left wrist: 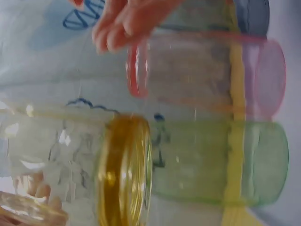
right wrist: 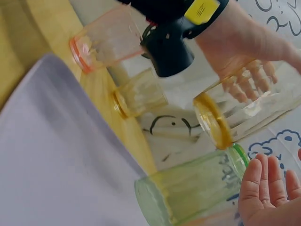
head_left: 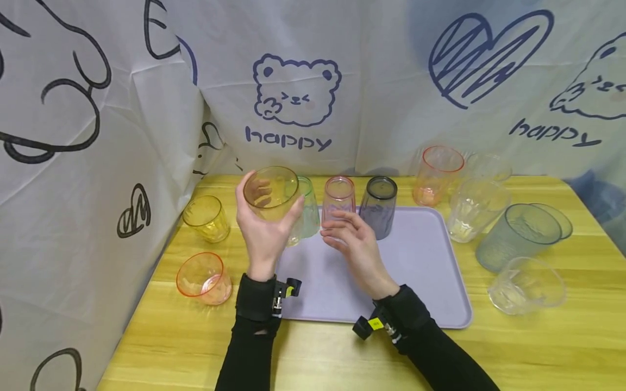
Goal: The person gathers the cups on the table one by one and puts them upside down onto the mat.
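Observation:
My left hand (head_left: 266,231) grips a clear yellow glass (head_left: 271,212), fingers and thumb wrapped around its side, mouth facing up. Its thick amber base (right wrist: 214,123) hangs above the lavender tray (head_left: 415,282). At the tray's back edge a green glass (head_left: 309,214), a pink glass (head_left: 337,195) and a dark grey glass (head_left: 379,212) stand upside down in a row. My right hand (head_left: 354,244) holds nothing; its loosely bent fingers (right wrist: 254,181) are in front of the pink glass in the head view.
Left of the tray stand a yellow tumbler (head_left: 212,220) and an orange-rimmed tumbler (head_left: 210,282). To the right are an orange-red glass (head_left: 435,176), clear glasses (head_left: 471,212), blue-grey glasses (head_left: 513,239) and a tilted-looking clear tumbler (head_left: 518,290). A printed cloth (head_left: 391,108) hangs behind the wooden table (head_left: 323,358).

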Motion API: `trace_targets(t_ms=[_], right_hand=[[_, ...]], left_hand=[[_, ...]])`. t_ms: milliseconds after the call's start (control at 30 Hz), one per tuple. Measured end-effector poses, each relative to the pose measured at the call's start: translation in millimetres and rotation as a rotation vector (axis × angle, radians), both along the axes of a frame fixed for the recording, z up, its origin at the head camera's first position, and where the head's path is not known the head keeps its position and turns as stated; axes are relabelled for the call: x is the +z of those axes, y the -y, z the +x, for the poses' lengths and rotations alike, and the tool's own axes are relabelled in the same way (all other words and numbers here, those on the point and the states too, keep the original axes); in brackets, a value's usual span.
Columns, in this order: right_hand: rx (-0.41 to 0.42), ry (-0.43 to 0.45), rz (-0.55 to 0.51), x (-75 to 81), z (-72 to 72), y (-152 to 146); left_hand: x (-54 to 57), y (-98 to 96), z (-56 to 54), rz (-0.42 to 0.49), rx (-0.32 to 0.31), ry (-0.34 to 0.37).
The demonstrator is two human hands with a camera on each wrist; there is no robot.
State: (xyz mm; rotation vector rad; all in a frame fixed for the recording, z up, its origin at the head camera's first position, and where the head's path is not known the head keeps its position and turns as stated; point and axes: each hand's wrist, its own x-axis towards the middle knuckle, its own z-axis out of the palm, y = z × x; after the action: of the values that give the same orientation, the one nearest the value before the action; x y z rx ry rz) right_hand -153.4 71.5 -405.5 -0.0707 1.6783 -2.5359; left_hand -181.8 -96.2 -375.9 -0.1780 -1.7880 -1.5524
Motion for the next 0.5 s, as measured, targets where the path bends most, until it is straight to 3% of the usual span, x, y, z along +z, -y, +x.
trace_targets(t_ms=[167, 333, 500], right_hand=[[-0.028, -0.058, 0.061, -3.6, 0.4, -12], [-0.084, -0.103, 0.123, -8.2, 0.8, -24], [-0.126, -0.101, 0.178, -10.2, 0.3, -35]], left_hand=[[1.5, -16.8, 3.5, 0.007, -0.161, 0.011], [-0.4, -33.2, 3.6, 0.021, -0.260, 0.006], [-2.9, -46.3, 2.3, 0.092, -0.361, -0.016]])
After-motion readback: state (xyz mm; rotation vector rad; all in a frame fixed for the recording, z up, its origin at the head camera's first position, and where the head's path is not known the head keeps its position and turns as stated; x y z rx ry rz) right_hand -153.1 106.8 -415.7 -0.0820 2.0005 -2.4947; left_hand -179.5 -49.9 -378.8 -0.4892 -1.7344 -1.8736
